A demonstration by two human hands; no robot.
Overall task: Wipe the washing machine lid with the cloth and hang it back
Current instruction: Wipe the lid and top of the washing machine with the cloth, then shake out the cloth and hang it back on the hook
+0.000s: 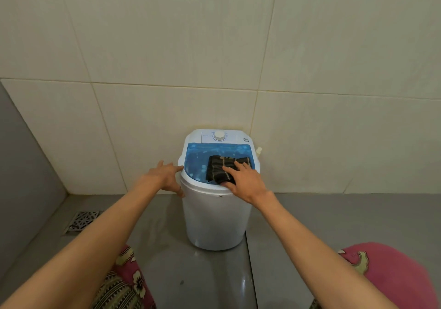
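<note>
Pink floral-print fabric covers the knees at bottom left & right, nearest the lens, w/ both bare forearms reaching out over it. Right hand lies flat, fingers spread, palm down on the dark folded cloth w/ pale stripes, pressing it onto the translucent blue washing machine lid; cloth sits on the lid's right half, partly under the fingers. Left hand is open, fingers splayed, against the upper left side of the small white round-bodied washing machine, thumb low on the body, fingertips near the rim (actual contact hard to confirm). White control dial sits on the back panel behind the lid. Machine stands on grey glossy floor tiles, up against the cream tiled wall. Metal patterned floor drain grate is at left, well apart from the machine.
</note>
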